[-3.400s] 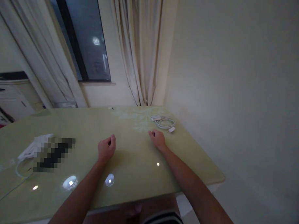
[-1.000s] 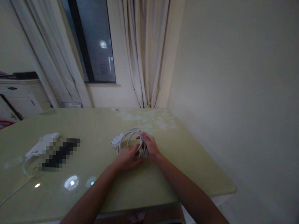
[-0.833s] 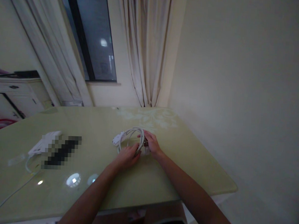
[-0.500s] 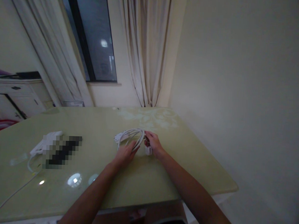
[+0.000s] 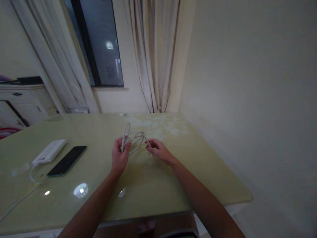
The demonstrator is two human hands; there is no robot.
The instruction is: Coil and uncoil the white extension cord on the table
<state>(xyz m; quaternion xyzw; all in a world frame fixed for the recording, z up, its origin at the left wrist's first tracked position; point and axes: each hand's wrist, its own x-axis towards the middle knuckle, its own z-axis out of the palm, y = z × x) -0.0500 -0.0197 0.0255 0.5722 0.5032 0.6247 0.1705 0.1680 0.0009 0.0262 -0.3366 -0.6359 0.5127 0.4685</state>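
A looped white cable (image 5: 140, 135) hangs between my two hands, above the green tabletop (image 5: 156, 191). My left hand (image 5: 120, 156) is closed around one side of the loops, with a bend of cable standing up above its fingers. On the other side my right hand (image 5: 157, 149) pinches a stretch of the same cable between thumb and fingers. The cable's ends are mostly hidden by my hands.
At the left of the table lie a black phone (image 5: 67, 161) and a white power bank (image 5: 49, 151) with a white cord (image 5: 15, 205) running to the front left. A wall (image 5: 252, 101) borders the right side. Curtains (image 5: 157, 56) hang behind.
My left hand has moved left and turned more upright with its part of the cable. The loops have opened out and stretch between both hands; the white plugs are no longer plainly visible.
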